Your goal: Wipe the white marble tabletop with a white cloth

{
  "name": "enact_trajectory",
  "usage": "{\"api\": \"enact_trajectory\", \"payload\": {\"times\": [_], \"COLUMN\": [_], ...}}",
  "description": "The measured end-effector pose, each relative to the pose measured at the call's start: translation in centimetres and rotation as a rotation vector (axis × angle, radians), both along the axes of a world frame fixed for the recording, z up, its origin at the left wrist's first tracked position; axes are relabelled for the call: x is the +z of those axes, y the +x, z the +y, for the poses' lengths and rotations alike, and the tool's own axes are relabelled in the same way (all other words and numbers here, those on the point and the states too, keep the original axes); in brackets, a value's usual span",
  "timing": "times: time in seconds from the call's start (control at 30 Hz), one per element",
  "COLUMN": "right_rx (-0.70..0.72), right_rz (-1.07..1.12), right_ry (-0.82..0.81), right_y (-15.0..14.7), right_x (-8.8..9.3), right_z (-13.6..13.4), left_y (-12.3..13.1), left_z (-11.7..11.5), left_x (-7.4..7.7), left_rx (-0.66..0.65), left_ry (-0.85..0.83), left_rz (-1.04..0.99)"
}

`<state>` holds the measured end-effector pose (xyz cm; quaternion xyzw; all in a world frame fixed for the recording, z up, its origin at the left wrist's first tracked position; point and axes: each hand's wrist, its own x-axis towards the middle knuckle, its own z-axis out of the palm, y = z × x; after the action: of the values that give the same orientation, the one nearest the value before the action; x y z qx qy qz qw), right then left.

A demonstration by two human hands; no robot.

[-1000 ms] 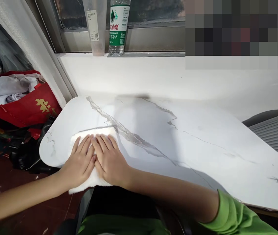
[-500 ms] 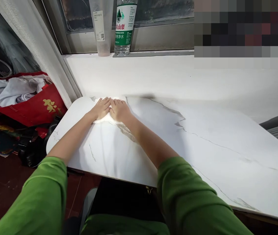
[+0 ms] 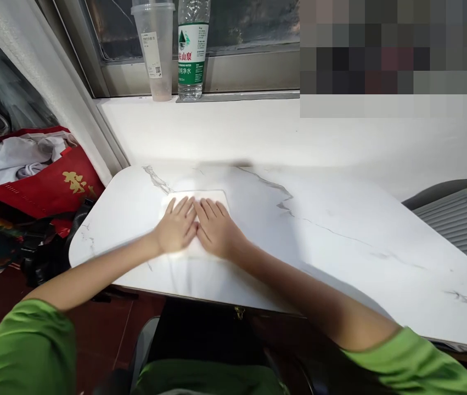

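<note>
As hands (image 3: 175,226) (image 3: 219,230) rest on it, the cloth (image 3: 196,246) lies square-on; long axis unclear.

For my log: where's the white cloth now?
In the head view, the cloth lies left of centre on the table, under left hand and right hand.

a lidded cup (image 3: 166,52) stands beside a water bottle (image 3: 192,54); a red bag (image 3: 46,189) holds pale fabric (image 3: 5,158).
</note>
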<state>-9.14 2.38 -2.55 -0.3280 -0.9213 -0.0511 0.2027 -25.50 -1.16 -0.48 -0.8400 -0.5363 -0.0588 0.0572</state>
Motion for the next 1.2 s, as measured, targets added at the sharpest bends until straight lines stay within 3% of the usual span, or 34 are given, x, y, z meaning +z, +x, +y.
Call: {"api": "enact_trajectory", "payload": {"times": [0.1, 0.17, 0.23, 0.3, 0.43, 0.57, 0.67, 0.73, 0.83, 1.0, 1.1, 1.2], "right_rx": [0.063, 0.073, 0.063, 0.038, -0.077, -0.123, -0.227, -0.313, -0.361, -0.359, -0.363, -0.266], "right_rz": [0.015, 0.019, 0.011, -0.027, -0.070, 0.048, 0.118, 0.138, 0.126, 0.130, 0.099, 0.061], "right_ry": [-0.014, -0.036, -0.075, -0.151, -0.311, -0.273, -0.244, -0.228, -0.218, -0.212, -0.201, -0.155], "right_y": [3.1, 4.4, 5.1, 5.2, 4.3, 3.1, 2.5, 2.2, 2.0, 3.0, 5.0, 7.8], "right_x": [0.1, 0.3, 0.5, 0.8, 1.4, 1.4, 1.1, 0.9, 0.8, 0.9, 0.6, 0.0], "right_z": [-4.5, -6.5, -7.1, -6.5, -1.5, 6.1, 10.8, 12.6, 13.0, 8.9, 4.4, -0.7], "left_y": [2.9, 4.3, 5.0, 5.2, 5.2, 5.5, 5.6, 5.5, 5.1, 5.5, 6.9, 9.1], "left_z": [-5.1, -7.3, -8.2, -7.5, -2.3, 5.9, 11.4, 13.7, 14.8, 11.5, 6.9, 1.3], "left_x": [0.0, 0.0, 0.1, 0.2, 0.2, 0.3, 0.5, 0.6, 0.4, -0.2, -0.5, -0.8], "left_rx": [0.018, 0.017, 0.013, 0.011, 0.012, 0.099, 0.054, 0.017, 0.009, -0.017, -0.058, -0.046], "left_ry": [0.036, 0.032, 0.014, -0.007, -0.055, -0.045, -0.039, -0.041, -0.026, -0.031, -0.044, -0.044], "left_rz": [-0.048, -0.087, -0.106, -0.103, -0.075, -0.126, -0.186, -0.218, -0.233, -0.197, -0.150, -0.158]}}
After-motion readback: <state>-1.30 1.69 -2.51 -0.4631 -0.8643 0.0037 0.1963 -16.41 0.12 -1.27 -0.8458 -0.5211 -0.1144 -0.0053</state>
